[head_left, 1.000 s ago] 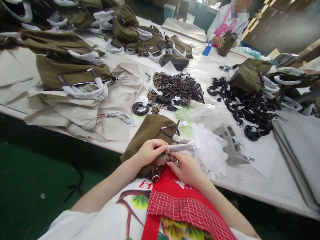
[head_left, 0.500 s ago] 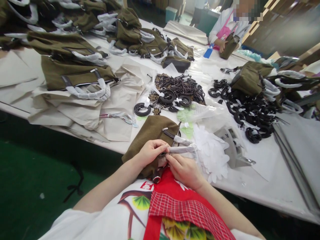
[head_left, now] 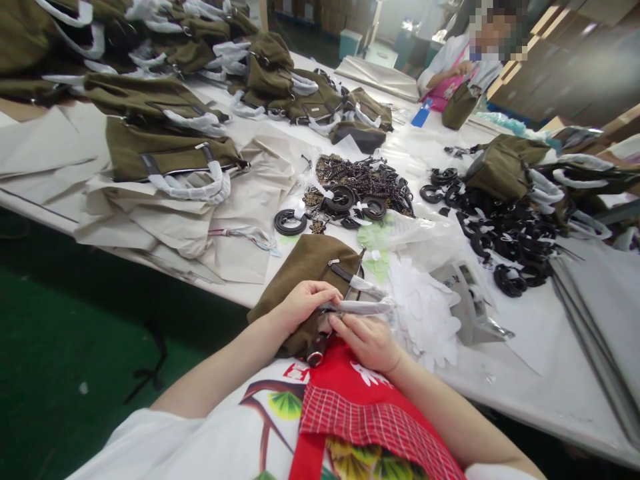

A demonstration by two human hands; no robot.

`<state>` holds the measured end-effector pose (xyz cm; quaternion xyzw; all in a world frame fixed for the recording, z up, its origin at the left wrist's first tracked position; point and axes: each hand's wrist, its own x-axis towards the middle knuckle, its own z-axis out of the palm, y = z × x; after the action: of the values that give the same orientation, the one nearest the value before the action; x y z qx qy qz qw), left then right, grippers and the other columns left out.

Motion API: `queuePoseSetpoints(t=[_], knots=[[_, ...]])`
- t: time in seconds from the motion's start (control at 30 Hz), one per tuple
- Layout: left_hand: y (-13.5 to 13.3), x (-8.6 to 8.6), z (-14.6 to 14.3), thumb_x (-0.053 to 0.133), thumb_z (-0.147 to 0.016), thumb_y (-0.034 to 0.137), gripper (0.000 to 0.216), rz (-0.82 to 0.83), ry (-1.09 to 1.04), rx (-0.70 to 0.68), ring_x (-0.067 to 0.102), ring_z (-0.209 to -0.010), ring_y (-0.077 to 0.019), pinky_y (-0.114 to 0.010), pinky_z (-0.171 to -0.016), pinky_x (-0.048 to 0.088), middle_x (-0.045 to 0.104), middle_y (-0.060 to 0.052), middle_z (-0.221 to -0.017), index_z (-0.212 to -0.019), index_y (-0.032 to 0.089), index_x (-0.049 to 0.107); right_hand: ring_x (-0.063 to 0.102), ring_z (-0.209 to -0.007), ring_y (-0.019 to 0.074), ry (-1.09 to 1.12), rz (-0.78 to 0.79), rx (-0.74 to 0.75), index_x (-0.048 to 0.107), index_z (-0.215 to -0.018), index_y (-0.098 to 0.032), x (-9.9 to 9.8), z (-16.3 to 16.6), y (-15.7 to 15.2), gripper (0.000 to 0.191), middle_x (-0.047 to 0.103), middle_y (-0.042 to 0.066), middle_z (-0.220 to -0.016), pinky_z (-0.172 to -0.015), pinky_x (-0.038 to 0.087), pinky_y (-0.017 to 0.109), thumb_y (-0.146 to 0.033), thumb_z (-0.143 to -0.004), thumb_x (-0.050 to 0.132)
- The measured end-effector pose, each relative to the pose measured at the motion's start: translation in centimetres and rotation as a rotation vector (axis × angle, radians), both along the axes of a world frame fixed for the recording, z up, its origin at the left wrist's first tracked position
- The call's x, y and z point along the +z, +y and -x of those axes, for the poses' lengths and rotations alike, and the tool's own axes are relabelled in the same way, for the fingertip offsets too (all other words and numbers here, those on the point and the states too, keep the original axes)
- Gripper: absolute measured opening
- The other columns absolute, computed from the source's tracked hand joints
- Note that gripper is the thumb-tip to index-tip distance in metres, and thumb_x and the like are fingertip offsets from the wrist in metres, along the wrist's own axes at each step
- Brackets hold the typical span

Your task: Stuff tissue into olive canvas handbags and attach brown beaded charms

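An olive-green handbag (head_left: 295,270) lies on its side at the table's front edge, against my red apron. Its dark handle tab and silver zip pull show on top, and white wrapping covers its handles (head_left: 367,307). My left hand (head_left: 311,305) rests over the bag with thumb and fingers pinched at the base of the nearer handle. Just below, my right hand (head_left: 369,339) has its fingertips closed at the bag's near side, by a dark tab with a metal ring. What lies between the fingertips is mostly hidden.
White paper tags (head_left: 425,307) and a grey tape dispenser (head_left: 470,303) sit to the right. Beyond are beaded chains (head_left: 370,180) and coiled black straps (head_left: 510,233). More olive bags (head_left: 170,150) stand left on beige paper. A co-worker (head_left: 450,73) handles a bag across the table.
My view has shifted slightly, so the table's contents appear a little lower and further right. My hands stay at the same spot on the handbag. Across the table, the co-worker's hand has risen.
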<state>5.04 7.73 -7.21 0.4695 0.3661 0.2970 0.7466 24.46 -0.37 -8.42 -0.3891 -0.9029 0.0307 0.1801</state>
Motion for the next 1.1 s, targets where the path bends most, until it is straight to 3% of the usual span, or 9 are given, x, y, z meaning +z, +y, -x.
queuePoseSetpoints(t=[0.23, 0.4, 0.5, 0.63, 0.73, 0.83, 0.9, 1.0, 1.1], knots=[[0.1, -1.5, -0.2, 0.07, -0.074, 0.042, 0.03, 0.03, -0.021, 0.036, 0.062, -0.075, -0.0163, -0.027, -0.075, 0.048, 0.07, -0.007, -0.079, -0.065, 0.013, 0.069, 0.064, -0.068, 0.0143, -0.018, -0.082, 0.042, 0.063, -0.12, -0.017, -0.4, 0.2, 0.3, 0.036, 0.071, 0.008, -0.086, -0.06, 0.049, 0.025, -0.015, -0.098, 0.034], [0.0, -1.6, -0.4, 0.068, -0.075, 0.045, 0.034, -0.007, -0.002, 0.048, 0.061, -0.069, -0.0155, -0.026, -0.069, 0.048, 0.07, -0.007, -0.074, -0.067, 0.012, 0.07, 0.067, -0.078, 0.0166, 0.143, -0.048, -0.052, 0.063, -0.109, -0.018, -0.3, 1.2, 0.5, 0.028, 0.07, 0.009, -0.095, -0.066, 0.052, 0.026, -0.014, -0.097, 0.038], [-0.2, -1.5, -0.6, 0.068, -0.075, 0.048, 0.037, -0.065, 0.025, 0.06, 0.061, -0.068, -0.0159, -0.027, -0.068, 0.048, 0.069, -0.007, -0.071, -0.069, 0.012, 0.07, 0.066, -0.086, 0.0167, 0.395, 0.125, -0.174, 0.06, -0.097, -0.021, 0.5, 2.4, 0.8, 0.023, 0.068, 0.008, -0.098, -0.073, 0.052, 0.026, -0.015, -0.097, 0.038], [-0.4, -1.3, -0.9, 0.066, -0.077, 0.054, 0.042, -0.173, 0.068, 0.106, 0.06, -0.067, -0.0164, -0.028, -0.069, 0.047, 0.068, -0.005, -0.07, -0.068, 0.013, 0.068, 0.057, -0.058, 0.0134, 0.73, 0.544, -0.268, 0.054, -0.082, -0.021, 1.6, 3.8, 1.4, 0.028, 0.061, 0.0, -0.065, -0.057, 0.048, 0.023, -0.029, -0.101, 0.035], [-0.6, -0.6, -0.8, 0.056, -0.084, 0.056, 0.047, -0.218, 0.07, 0.109, 0.058, -0.067, -0.0164, -0.028, -0.07, 0.047, 0.065, -0.004, -0.067, -0.065, 0.015, 0.065, 0.05, -0.05, 0.0125, 0.851, 0.671, -0.344, 0.051, -0.079, -0.021, 1.9, 4.2, 1.7, 0.032, 0.055, -0.003, -0.057, -0.051, 0.043, 0.023, -0.038, -0.101, 0.036], [-0.8, 0.6, 0.0, 0.049, -0.089, 0.051, 0.045, -0.277, 0.129, 0.091, 0.058, -0.069, -0.0166, -0.027, -0.071, 0.046, 0.065, -0.004, -0.07, -0.07, 0.014, 0.067, 0.05, -0.051, 0.0126, 0.849, 0.663, -0.393, 0.051, -0.08, -0.021, 2.1, 4.2, 1.8, 0.031, 0.055, -0.003, -0.058, -0.052, 0.042, 0.023, -0.041, -0.1, 0.037], [-0.8, 1.3, 0.7, 0.049, -0.091, 0.043, 0.038, -0.419, 0.255, 0.067, 0.06, -0.076, -0.0174, -0.026, -0.074, 0.046, 0.067, -0.005, -0.077, -0.078, 0.015, 0.07, 0.051, -0.052, 0.0127, 0.83, 0.625, -0.423, 0.051, -0.079, -0.021, 2.1, 3.9, 1.6, 0.03, 0.055, -0.003, -0.059, -0.054, 0.043, 0.024, -0.039, -0.1, 0.037], [-0.5, 1.9, 1.6, 0.051, -0.091, 0.034, 0.028, -0.602, 0.358, -0.035, 0.062, -0.085, -0.0181, -0.026, -0.08, 0.047, 0.069, -0.006, -0.089, -0.088, 0.016, 0.072, 0.054, -0.059, 0.0132, 0.772, 0.479, -0.487, 0.052, -0.083, -0.021, 2.0, 3.3, 1.1, 0.025, 0.056, -0.002, -0.065, -0.06, 0.045, 0.025, -0.033, -0.1, 0.037], [-0.4, 1.9, 2.0, 0.054, -0.09, 0.029, 0.022, -0.661, 0.311, -0.138, 0.063, -0.091, -0.0184, -0.028, -0.086, 0.048, 0.069, -0.007, -0.098, -0.095, 0.017, 0.072, 0.057, -0.064, 0.0142, 0.665, 0.315, -0.516, 0.055, -0.09, -0.02, 1.5, 2.4, 0.2, 0.02, 0.059, 0.0, -0.07, -0.063, 0.045, 0.026, -0.027, -0.099, 0.038]])
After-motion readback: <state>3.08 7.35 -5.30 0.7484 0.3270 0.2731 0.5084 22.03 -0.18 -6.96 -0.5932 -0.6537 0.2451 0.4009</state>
